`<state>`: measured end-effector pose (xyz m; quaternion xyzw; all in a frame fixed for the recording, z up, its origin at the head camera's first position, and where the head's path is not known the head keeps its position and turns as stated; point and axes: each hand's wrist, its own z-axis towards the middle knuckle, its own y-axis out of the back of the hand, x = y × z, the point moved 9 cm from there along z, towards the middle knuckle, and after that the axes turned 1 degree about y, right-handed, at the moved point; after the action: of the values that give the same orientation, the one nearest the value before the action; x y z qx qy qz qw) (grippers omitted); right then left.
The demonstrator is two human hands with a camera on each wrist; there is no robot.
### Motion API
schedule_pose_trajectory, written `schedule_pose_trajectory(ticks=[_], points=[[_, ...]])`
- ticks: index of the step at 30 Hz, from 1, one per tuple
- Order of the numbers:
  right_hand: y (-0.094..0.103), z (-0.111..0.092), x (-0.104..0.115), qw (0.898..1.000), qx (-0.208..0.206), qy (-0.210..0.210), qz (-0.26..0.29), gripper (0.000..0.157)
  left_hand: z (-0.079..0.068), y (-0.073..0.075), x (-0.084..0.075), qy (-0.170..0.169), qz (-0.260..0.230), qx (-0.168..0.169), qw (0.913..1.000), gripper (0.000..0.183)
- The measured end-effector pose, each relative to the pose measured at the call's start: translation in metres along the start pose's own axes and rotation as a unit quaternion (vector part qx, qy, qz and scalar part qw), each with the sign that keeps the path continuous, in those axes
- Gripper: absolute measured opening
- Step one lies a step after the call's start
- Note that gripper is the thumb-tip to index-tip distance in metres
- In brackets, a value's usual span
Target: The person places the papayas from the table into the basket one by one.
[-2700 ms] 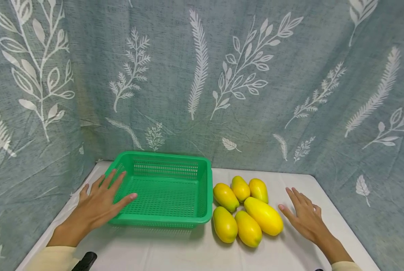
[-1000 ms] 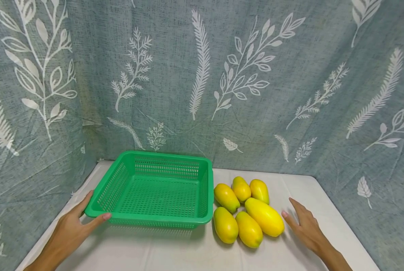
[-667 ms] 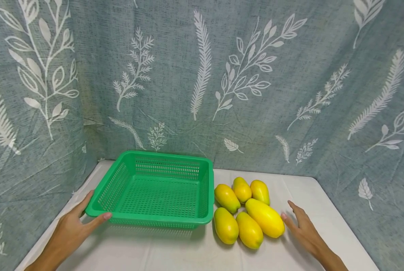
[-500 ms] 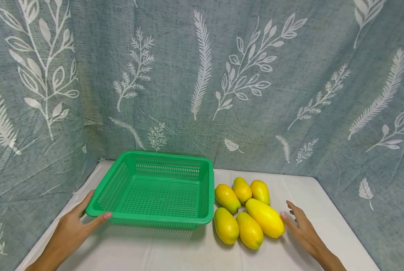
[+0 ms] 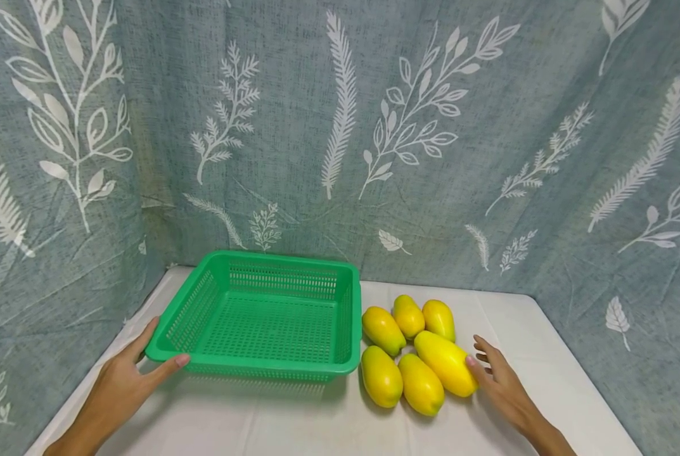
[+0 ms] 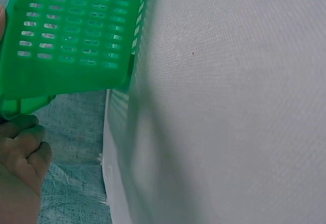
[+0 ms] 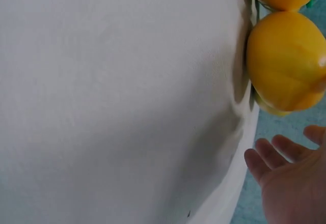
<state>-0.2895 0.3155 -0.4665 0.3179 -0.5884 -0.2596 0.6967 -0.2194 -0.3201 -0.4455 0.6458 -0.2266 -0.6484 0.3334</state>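
Note:
My left hand [image 5: 120, 389] holds the near left corner of a green plastic basket [image 5: 260, 369], with its thumb along the front rim. Up close in the left wrist view, the curled fingers of the left hand [image 6: 23, 155] reach under the rim of the slotted basket [image 6: 61, 76]. Beside the largest yellow mango [image 5: 445, 362] is my right hand [image 5: 502, 383], its thumb overlapping the fruit's right end in the head view. The right wrist view shows the right hand [image 7: 293, 178] with loosely bent fingers, apart from the mango [image 7: 288, 61] except where the frame edge cuts off the thumb.
Several smaller mangoes [image 5: 381, 377] lie clustered between the basket and the large one. All rest on a white-covered table [image 5: 271, 424]. A grey-green curtain with white leaf prints [image 5: 294, 158] hangs behind and along both sides.
My left hand has gone from spread over the basket's left side to gripping its near left corner. My right hand has edged left toward the largest mango, its fingers bending a little.

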Motion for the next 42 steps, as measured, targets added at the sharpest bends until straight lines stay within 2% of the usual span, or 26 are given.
schedule_pose_trajectory(ticks=[6,17,32,42], points=[[-0.003,-0.001,0.005,1.000,-0.003,0.008,0.007,0.068,-0.001,0.001,-0.002,-0.009,-0.005,-0.008,0.9999,0.100],[-0.016,-0.005,0.003,0.999,0.023,-0.035,0.031,0.070,0.000,0.000,-0.002,-0.005,-0.002,0.000,1.0000,0.100],[-0.026,-0.006,0.008,0.997,0.045,-0.067,0.021,0.082,-0.001,-0.001,0.001,0.007,-0.002,0.008,0.9999,0.099],[-0.027,-0.006,0.009,0.998,0.034,-0.057,0.020,0.086,-0.001,-0.001,0.000,0.009,-0.012,0.007,0.9999,0.099]])
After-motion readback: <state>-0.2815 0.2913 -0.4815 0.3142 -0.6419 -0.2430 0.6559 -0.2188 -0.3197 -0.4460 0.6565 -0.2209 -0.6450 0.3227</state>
